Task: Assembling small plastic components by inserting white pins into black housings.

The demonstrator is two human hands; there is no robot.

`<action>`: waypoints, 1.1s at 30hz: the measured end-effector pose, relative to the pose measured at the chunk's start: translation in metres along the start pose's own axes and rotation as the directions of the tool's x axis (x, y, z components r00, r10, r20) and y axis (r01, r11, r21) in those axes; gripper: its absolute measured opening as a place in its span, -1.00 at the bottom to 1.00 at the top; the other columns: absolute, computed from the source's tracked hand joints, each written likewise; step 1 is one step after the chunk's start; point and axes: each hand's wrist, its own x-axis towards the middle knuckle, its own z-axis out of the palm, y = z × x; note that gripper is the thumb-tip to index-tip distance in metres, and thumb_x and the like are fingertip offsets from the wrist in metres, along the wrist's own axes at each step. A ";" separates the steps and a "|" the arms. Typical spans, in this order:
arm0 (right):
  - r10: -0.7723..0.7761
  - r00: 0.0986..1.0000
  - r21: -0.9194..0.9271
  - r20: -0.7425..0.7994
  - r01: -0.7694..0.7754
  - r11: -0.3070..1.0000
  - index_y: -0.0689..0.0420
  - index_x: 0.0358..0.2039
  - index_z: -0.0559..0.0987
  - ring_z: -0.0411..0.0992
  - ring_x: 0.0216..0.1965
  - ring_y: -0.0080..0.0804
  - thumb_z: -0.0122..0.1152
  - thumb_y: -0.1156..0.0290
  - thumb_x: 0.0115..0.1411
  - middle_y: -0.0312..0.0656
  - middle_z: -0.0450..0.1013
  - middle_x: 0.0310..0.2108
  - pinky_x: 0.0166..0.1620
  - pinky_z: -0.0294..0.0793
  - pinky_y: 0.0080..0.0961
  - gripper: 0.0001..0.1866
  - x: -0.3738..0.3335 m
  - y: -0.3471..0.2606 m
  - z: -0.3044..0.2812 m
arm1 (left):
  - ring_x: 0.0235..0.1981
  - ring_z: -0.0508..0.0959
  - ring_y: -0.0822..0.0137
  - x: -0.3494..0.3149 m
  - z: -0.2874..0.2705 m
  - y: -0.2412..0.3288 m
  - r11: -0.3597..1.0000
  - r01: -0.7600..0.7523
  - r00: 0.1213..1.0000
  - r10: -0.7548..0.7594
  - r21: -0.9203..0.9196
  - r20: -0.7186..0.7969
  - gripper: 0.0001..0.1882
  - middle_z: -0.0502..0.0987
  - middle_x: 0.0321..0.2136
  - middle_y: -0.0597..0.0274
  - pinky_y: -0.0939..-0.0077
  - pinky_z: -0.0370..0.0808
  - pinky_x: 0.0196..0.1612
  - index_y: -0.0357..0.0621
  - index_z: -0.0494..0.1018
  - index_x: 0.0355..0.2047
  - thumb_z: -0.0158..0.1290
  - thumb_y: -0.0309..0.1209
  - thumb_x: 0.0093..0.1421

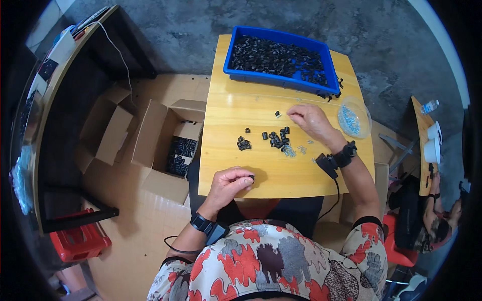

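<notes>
Tiny screws (302, 149) beside hands, indistinct

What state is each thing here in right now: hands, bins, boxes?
Left hand: closed on a small black part.
Right hand: fingers down on the table.
Blue bin: holds many black parts.
Clear bowl: holds small pale pieces.
Cardboard box: open, black parts inside.

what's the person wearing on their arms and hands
Both hands are bare. The left hand has a black wrist strap with a small black box and a thin black cable. The right hand wears a similar black strap, also cabled. Short sleeves show a red, grey and cream pattern.
</notes>
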 end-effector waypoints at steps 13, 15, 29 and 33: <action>-0.419 0.899 -0.305 0.130 0.438 0.845 0.17 -0.11 0.49 0.34 -0.05 -0.14 -0.08 0.45 0.17 -0.10 0.39 -0.09 -0.01 0.37 -0.30 -0.71 0.111 -0.042 0.071 | -0.46 0.52 0.47 -0.003 -0.003 -0.006 0.999 -0.004 1.000 0.005 -0.054 0.015 -0.88 0.51 -0.45 0.23 0.65 0.46 -0.33 -0.35 0.53 -0.31 0.05 -0.58 0.14; -0.449 0.890 -0.313 0.082 0.450 0.836 0.20 -0.22 0.50 0.37 -0.12 -0.11 -0.07 0.48 0.13 -0.08 0.41 -0.18 -0.06 0.39 -0.27 -0.76 0.121 -0.042 0.079 | -0.45 0.51 0.48 -0.003 -0.003 -0.006 0.997 -0.005 0.999 0.008 -0.076 0.031 -0.88 0.52 -0.44 0.22 0.65 0.46 -0.33 -0.35 0.53 -0.31 0.04 -0.59 0.15; -0.273 0.959 -0.010 -0.074 0.273 0.962 0.26 -0.37 0.55 0.47 -0.33 -0.18 0.05 0.53 0.09 -0.03 0.47 -0.37 -0.24 0.46 -0.37 -0.86 0.029 -0.085 0.037 | -0.47 0.51 0.53 -0.001 -0.004 -0.007 0.997 0.028 0.999 -0.029 -0.079 -0.017 -0.83 0.55 -0.46 0.28 0.68 0.47 -0.33 -0.32 0.52 -0.23 0.08 -0.53 0.16; 0.010 1.000 0.642 0.009 -0.013 0.767 0.26 -0.32 0.56 0.43 -0.32 -0.53 0.15 0.60 0.10 -0.22 0.47 -0.33 -0.25 0.42 -0.62 -0.89 -0.044 -0.119 0.029 | -0.50 0.49 0.55 -0.002 0.000 -0.006 0.997 -0.016 0.999 0.012 -0.072 -0.051 -0.84 0.55 -0.46 0.28 0.68 0.46 -0.37 -0.31 0.53 -0.25 0.09 -0.53 0.15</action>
